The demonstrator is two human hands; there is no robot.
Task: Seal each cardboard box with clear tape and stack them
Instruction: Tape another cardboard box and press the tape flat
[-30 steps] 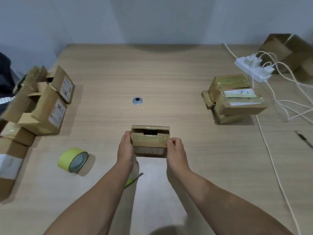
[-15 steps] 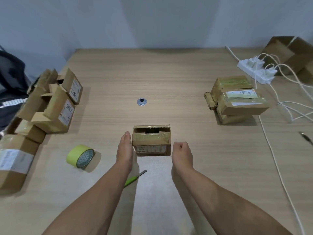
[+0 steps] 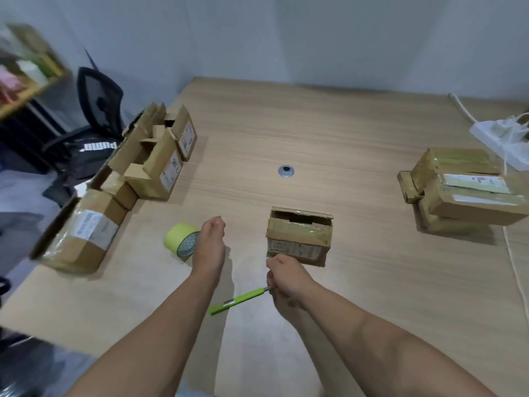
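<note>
The cardboard box (image 3: 299, 237) is set on the bench (image 3: 357, 144), just beyond the right hand (image 3: 286, 277), by whose curled fingers the green cutter (image 3: 237, 300) is pinched at its metal end. The left hand (image 3: 210, 245) is held open and relaxed over the tape roll (image 3: 180, 239).

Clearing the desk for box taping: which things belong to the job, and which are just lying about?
Job: centre box, tape roll, green tool, left pile of boxes, taped stack.
Lying about: power strip, white cable, metal disc, office chair.

Tape roll (image 3: 179, 235) left of the box (image 3: 299, 239) — loose boxes (image 3: 154, 167) farther left, stack (image 3: 463, 196) right.
</note>
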